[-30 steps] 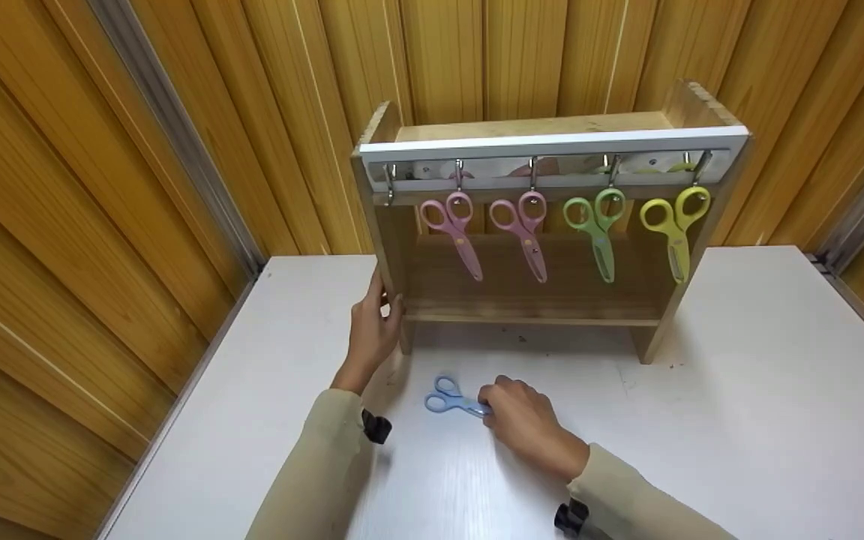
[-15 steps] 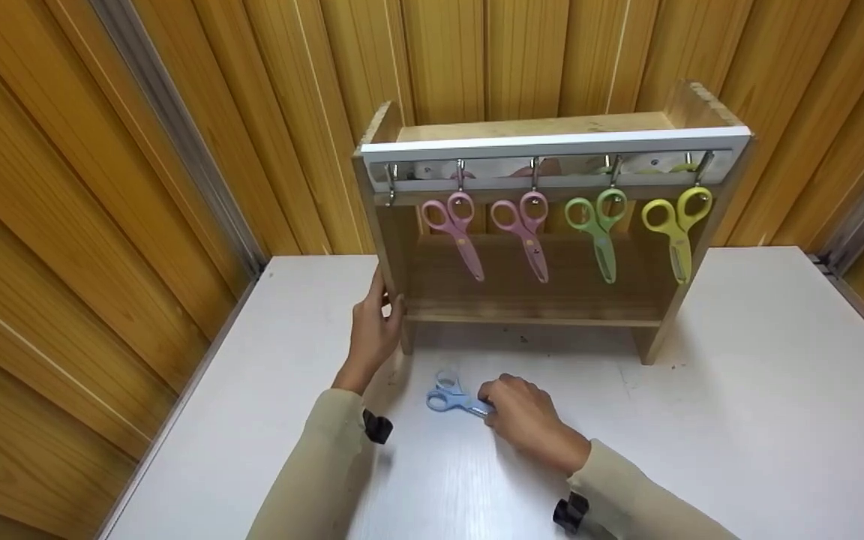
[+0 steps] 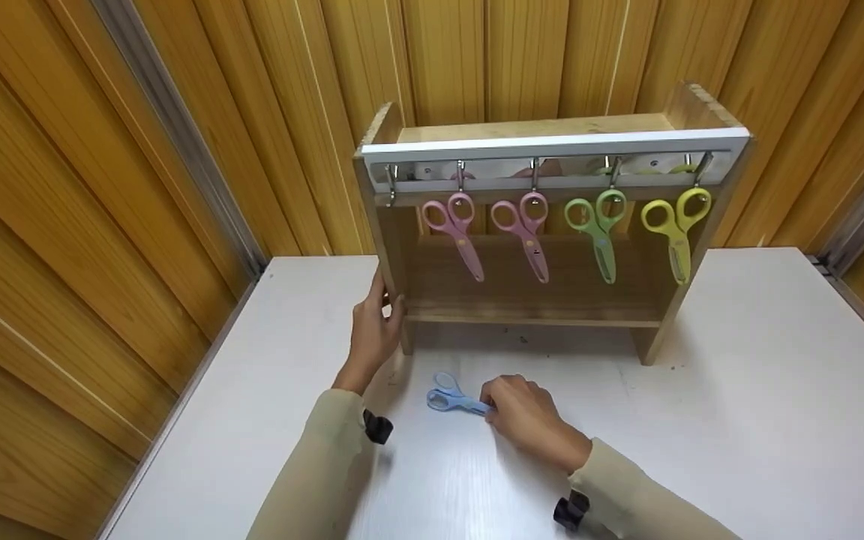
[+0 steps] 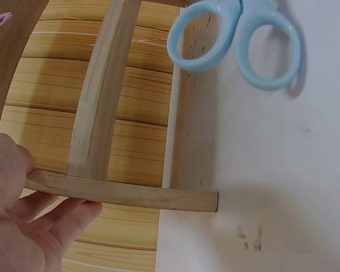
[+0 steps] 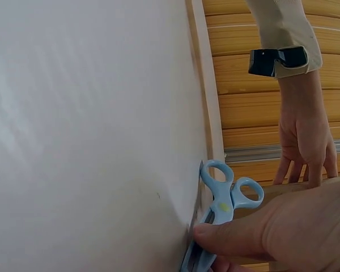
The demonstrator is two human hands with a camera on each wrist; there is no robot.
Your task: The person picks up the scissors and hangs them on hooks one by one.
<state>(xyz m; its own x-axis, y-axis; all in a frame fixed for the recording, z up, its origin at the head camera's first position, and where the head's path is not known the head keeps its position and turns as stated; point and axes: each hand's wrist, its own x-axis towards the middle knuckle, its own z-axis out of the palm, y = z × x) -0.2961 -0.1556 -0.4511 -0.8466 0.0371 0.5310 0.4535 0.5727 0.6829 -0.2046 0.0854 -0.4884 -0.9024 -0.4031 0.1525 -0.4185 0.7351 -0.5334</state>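
Observation:
Blue scissors [image 3: 448, 397] lie low over the white table in front of a wooden rack [image 3: 533, 322], handle loops pointing left. My right hand [image 3: 526, 416] pinches them at the blades, with the thumb on top in the right wrist view; the blade tips are hidden by the fingers. My left hand [image 3: 372, 337] holds the rack's left side panel [image 4: 124, 191] between thumb and fingers. From the rack's hooks hang two pairs of pink scissors [image 3: 456, 232], green scissors [image 3: 598, 232] and yellow scissors [image 3: 676, 232]. The leftmost hook [image 3: 391, 187] bears nothing.
The white table [image 3: 769, 390] runs to both sides of the rack. Behind stands a wall of wooden slats [image 3: 522, 60], and another slatted wall [image 3: 64, 225] rises at the left. A metal strip [image 3: 177, 127] lines the left corner.
The blue scissors have tilted slightly in my right hand, their handle loops shifting a little. My left hand keeps its place on the rack.

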